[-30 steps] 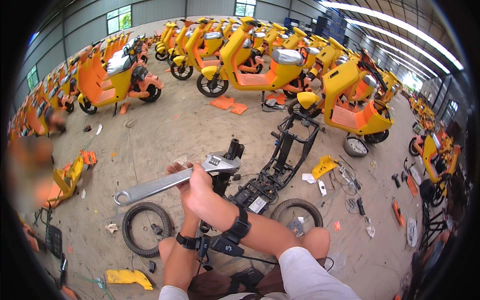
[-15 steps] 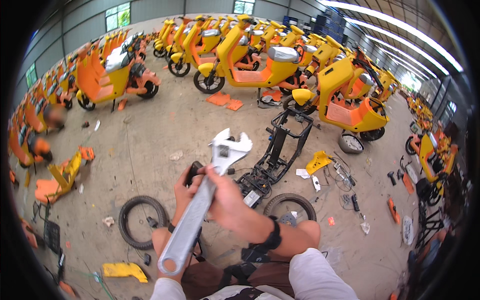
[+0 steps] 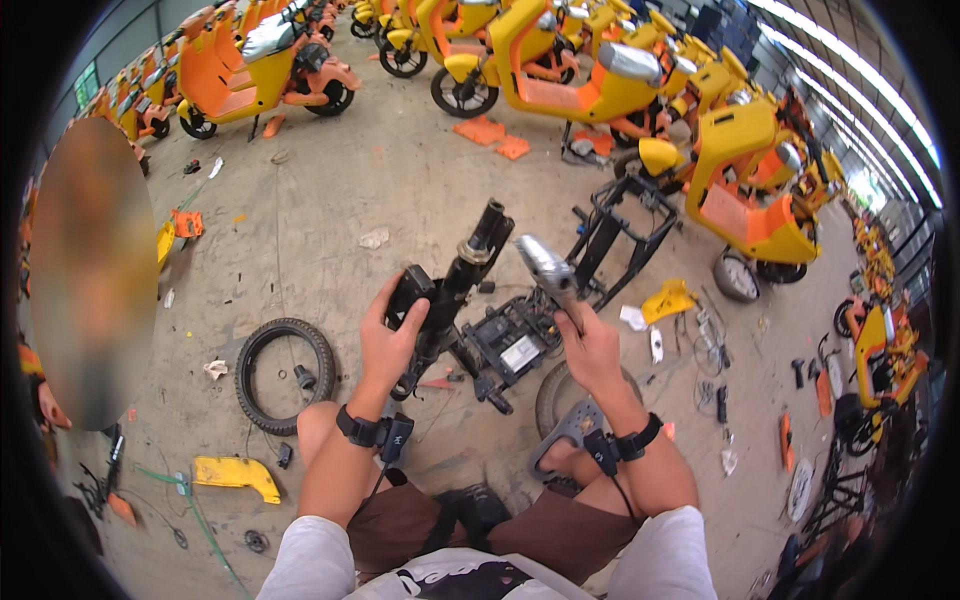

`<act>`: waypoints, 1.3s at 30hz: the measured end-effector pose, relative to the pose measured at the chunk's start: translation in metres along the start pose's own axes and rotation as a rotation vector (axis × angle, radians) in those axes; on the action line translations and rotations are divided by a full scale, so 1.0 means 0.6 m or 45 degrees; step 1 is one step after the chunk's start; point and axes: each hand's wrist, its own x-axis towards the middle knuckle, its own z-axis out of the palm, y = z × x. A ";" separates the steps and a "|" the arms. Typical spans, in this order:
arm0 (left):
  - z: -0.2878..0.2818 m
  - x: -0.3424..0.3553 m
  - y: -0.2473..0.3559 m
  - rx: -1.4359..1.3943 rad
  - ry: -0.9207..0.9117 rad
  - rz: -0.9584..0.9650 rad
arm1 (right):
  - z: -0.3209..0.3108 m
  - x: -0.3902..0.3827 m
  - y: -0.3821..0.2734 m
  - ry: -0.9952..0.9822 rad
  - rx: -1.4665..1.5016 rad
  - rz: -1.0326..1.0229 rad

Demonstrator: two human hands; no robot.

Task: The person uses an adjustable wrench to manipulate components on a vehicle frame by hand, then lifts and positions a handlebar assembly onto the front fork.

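Left hand (image 3: 388, 345) curled in grip, right hand (image 3: 594, 350) closed, hands apart, left forearm (image 3: 340, 475) and right forearm (image 3: 652, 472) angled inward

near the middle of the frame, the left hand (image 3: 392, 340) grips a black tubular part (image 3: 462, 280); right of it, the right hand (image 3: 594, 348) holds a silver wrench (image 3: 545, 263). 2 tyres (image 3: 245, 378) lie lower down; yellow scooters (image 3: 735, 130) stand upper right.
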 end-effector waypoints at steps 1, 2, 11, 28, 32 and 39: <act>0.001 0.003 0.000 -0.040 0.018 -0.017 | -0.001 0.004 -0.004 -0.062 -0.088 -0.025; 0.000 0.002 0.001 -0.024 0.029 0.004 | 0.001 0.006 -0.005 -0.126 -0.173 -0.052; 0.016 -0.001 0.013 0.260 0.078 0.098 | 0.006 0.006 0.020 -0.073 -0.281 -0.080; -0.025 -0.007 -0.002 0.318 0.028 0.147 | 0.012 0.009 0.030 -0.130 -0.236 0.037; -0.013 -0.012 0.002 0.383 0.214 0.345 | 0.012 0.003 0.038 -0.109 -0.251 0.003; 0.030 -0.055 0.010 0.127 0.119 0.414 | 0.005 0.005 0.022 -0.076 -0.246 0.023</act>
